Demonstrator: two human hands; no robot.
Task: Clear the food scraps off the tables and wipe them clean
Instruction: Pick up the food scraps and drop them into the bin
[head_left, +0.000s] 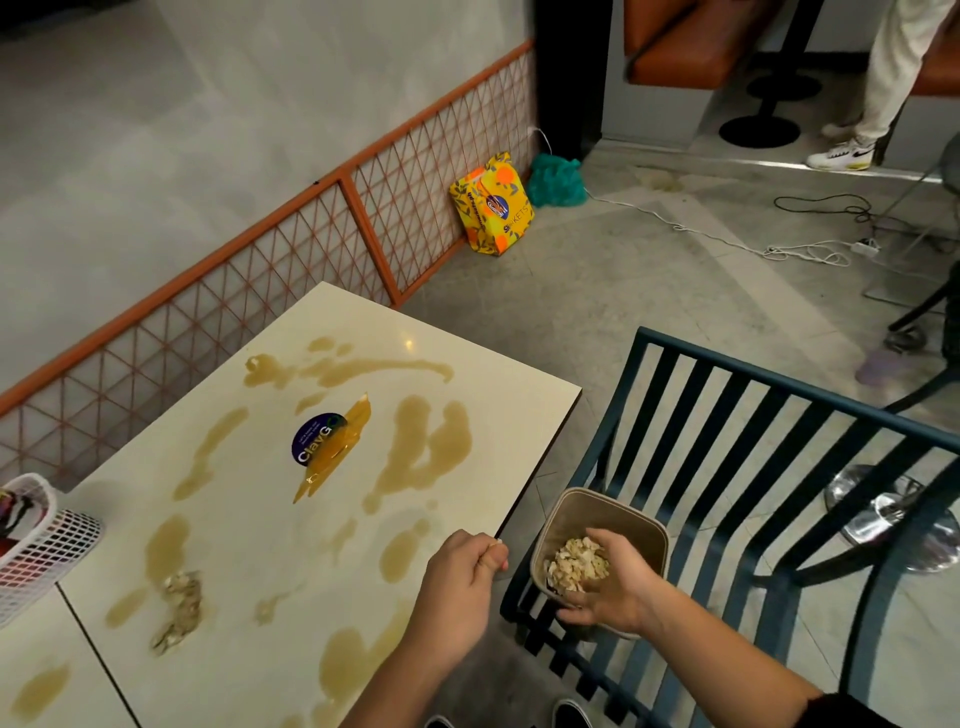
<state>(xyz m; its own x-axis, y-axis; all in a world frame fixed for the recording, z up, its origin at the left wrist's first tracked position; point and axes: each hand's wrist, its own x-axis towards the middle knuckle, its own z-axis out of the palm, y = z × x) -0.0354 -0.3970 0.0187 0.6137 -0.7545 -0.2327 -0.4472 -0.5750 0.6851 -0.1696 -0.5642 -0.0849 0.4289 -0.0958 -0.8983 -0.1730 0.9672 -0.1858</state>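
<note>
Light, loose and probably sticky, the food scraps (176, 608) piled near-left on the table (249, 519) are best scooped from beneath; the container (597, 512) at right is gripped by the right hand (608, 587), a crumb (494, 543) pinched by the curled left hand (462, 577).

The basket (47, 540) is cut off at the left edge, as is the second table (62, 649) at lower left. The right hand (608, 587) hides the near rim of the bin (597, 514) (grip unclear). Whether the left hand (462, 577) pinches anything cannot be told. Small print on the sticker (314, 439) is unreadable. Shoes (571, 714) are cropped at bottom.
</note>
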